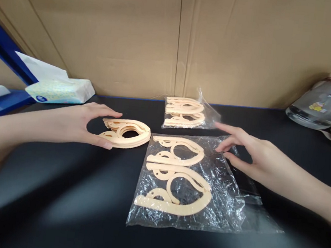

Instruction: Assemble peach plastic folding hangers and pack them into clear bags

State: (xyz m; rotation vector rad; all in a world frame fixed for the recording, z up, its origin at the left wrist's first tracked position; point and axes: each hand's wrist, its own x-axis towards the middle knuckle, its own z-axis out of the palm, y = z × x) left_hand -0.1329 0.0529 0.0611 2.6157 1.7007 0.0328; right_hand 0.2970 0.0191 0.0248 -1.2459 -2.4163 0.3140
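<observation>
A small stack of peach folding hangers [139,139] lies folded on the black table at centre left. My left hand [88,126] is around its left end, thumb and index finger spread wide; the thumb tip overlaps the near edge, and I cannot tell if it presses. In front of me a clear plastic bag [225,203] lies flat with two folded peach hangers [185,211] showing side by side in it. Over the bag's far right corner is my right hand [246,150], fingers apart and curved, its index tip close to a second, smaller bag.
That second clear bag [211,115] sits at the back with several folded hangers [185,112] in it. A tissue box [63,90] stands at the back left, a clear water bottle [321,103] with a strap at the right. Cardboard [134,35] walls the rear.
</observation>
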